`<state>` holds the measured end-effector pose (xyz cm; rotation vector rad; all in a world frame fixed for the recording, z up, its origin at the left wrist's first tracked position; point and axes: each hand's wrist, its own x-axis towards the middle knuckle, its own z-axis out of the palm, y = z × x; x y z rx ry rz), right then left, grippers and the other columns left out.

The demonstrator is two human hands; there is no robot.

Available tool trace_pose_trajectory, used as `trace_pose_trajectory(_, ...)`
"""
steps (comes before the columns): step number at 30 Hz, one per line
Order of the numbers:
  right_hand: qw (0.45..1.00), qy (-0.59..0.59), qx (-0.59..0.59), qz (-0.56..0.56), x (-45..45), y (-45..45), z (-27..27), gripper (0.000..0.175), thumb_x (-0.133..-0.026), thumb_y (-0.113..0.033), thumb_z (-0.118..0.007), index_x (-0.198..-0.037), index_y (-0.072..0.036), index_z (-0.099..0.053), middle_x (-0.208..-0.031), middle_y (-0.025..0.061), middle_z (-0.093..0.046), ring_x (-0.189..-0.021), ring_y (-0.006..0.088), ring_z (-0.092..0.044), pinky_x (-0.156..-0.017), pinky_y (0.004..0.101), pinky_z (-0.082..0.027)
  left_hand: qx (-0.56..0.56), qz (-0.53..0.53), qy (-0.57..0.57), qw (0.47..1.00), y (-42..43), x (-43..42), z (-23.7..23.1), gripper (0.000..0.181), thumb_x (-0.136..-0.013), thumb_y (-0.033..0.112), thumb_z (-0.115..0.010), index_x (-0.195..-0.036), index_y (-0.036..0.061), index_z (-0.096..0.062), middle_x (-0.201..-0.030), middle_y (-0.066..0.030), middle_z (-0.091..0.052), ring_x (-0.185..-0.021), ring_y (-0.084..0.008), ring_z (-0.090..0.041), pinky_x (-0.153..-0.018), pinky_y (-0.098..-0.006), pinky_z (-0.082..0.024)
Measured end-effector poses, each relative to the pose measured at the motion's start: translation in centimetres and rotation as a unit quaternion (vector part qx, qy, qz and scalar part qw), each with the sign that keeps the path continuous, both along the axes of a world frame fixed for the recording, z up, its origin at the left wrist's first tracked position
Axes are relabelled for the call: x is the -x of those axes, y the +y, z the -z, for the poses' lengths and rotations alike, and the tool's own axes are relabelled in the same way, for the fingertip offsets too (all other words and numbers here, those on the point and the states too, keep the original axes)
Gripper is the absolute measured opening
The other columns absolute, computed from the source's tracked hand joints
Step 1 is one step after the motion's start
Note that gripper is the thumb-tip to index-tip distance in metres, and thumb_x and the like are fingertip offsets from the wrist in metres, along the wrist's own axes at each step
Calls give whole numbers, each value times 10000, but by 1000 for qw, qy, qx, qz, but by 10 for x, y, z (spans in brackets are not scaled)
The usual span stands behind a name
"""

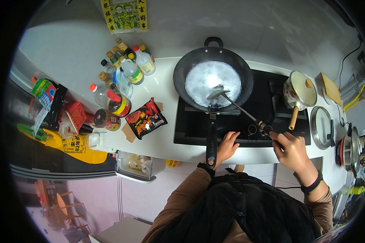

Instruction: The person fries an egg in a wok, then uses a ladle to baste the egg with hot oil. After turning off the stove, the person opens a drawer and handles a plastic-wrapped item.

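My right hand (290,148) grips the handle of a long metal wok spatula (241,108). Its head dips into whitish, bubbling liquid (202,77) inside a black wok (182,76). The wok sits on a black glass gas cooktop (194,130), with its long handle (211,139) pointing towards me. Just right of that handle, my left hand (228,148) rests at the cooktop's front edge, holding nothing. Its fingers are slightly apart, close to a control knob (252,129). Any flame under the wok is hidden.
On the left counter lies a black-and-red instant noodle packet (146,119), near several sauce bottles (132,71). A lidded saucepan (298,91) stands on the right burner, beside a glass lid (321,127). Below the counter's left front hangs a waste bin (137,165).
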<state>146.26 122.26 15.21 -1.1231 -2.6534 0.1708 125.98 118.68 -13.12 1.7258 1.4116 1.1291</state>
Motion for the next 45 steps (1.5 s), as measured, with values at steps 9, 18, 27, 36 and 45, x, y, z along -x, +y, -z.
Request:
trace_pose_trajectory(9,1000,6,-21,-9,9,6,12,327,-795,-66,-697,-1117,-119,-716,-690,77,-618,-520,297,-626,-477,384,-488,-1,2,8,1000,0,1,-1,564,-884,108,-670,-1412,25,-492,-1356,-180,-482,-1254,-387,-487,-1075,-426,-417)
trace_pose_trajectory(18,996,76,-37,9,11,11,31,295,-795,-70,-711,-1086,-118,-702,-711,69,-619,-561,301,-641,-496,388,-508,3,3,16,1000,0,0,-1,559,-889,108,-660,-1414,24,-488,-1353,-183,-482,-1253,-389,-486,-1065,-423,-422)
trace_pose_trajectory(27,980,196,-10,30,12,5,34,276,-799,-38,-726,-1070,-85,-693,-790,99,-672,-624,320,-669,-555,387,-542,-8,2,22,1000,1,1,3,558,-882,93,-661,-1407,19,-489,-1343,-186,-484,-1240,-393,-489,-1060,-426,-423)
trace_pose_trajectory(36,956,287,-38,49,33,29,27,281,-830,-36,-714,-1107,-73,-689,-813,134,-676,-656,337,-676,-581,397,-534,-2,15,23,1000,3,1,6,555,-895,94,-649,-1413,2,-475,-1354,-186,-470,-1260,-387,-474,-1082,-428,-406)
trace_pose_trajectory(45,967,232,-36,96,72,56,41,292,-830,-89,-717,-1119,-122,-693,-801,121,-659,-701,365,-675,-609,441,-531,-16,13,19,1000,4,2,11,570,-871,70,-677,-1407,28,-488,-1328,-197,-491,-1229,-384,-502,-1063,-418,-422)
